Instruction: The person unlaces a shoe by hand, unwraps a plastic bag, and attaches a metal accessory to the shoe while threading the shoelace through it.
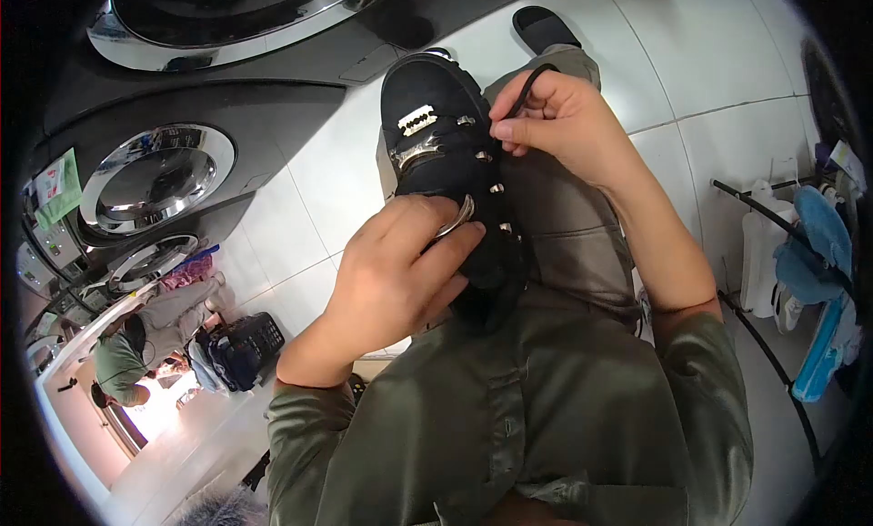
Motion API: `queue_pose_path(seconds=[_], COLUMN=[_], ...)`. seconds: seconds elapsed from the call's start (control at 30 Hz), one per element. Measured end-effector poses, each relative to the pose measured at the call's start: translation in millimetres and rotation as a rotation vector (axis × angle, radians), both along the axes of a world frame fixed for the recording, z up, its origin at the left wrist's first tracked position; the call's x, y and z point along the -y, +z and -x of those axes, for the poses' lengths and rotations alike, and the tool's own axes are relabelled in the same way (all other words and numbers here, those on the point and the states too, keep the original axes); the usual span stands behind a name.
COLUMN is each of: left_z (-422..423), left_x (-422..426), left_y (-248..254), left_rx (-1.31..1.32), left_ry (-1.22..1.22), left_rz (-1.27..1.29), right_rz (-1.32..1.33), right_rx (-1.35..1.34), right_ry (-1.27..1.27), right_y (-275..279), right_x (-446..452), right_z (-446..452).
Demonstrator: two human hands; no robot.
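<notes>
A black boot [427, 85] lies across my lap with its toe pointing away. Silver hooks line its right edge. A silver razor-blade-shaped ornament [417, 120] and a second silver plate [420, 150] sit across its front. My left hand [391, 258] is closed over the middle of the boot, fingers around a curved silver metal piece [457, 218]; whether this is fixed to the boot is hidden. Beside the boot's right edge, my right hand [555, 117] pinches a black shoelace [529, 90], which loops up over the fingers.
Dark front-loading washing machines [159, 176] stand at the left on a white tiled floor [305, 212]. A black slipper [543, 28] is on a foot ahead. Blue cloths [814, 240] hang on a black rack [764, 208] at the right. Another person [127, 358] is at the far left.
</notes>
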State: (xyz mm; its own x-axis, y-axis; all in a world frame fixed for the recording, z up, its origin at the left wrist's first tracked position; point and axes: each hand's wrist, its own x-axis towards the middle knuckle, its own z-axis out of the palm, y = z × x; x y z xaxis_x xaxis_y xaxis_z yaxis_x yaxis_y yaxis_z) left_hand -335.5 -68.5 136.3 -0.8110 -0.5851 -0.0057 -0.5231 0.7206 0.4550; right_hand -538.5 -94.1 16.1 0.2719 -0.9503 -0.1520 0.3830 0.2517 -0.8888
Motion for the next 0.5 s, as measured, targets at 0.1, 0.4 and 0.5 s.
queue_pose_path(seconds=[0.1, 0.4, 0.5], left_z=[-1, -3, -5], left_x=[1, 1, 3], left_y=[-1, -3, -2], left_rx=[0.001, -0.031, -0.016], left_ry=[-0.005, 0.004, -0.029], left_rz=[0.011, -0.006, 0.001], right_rz=[0.086, -0.019, 0.058], right_rx=[-0.124, -0.097, -0.101], right_ry=[0.025, 0.266, 0.412], right_y=[0, -1, -3], right_x=[2, 25, 40], right_z=[-3, 4, 8])
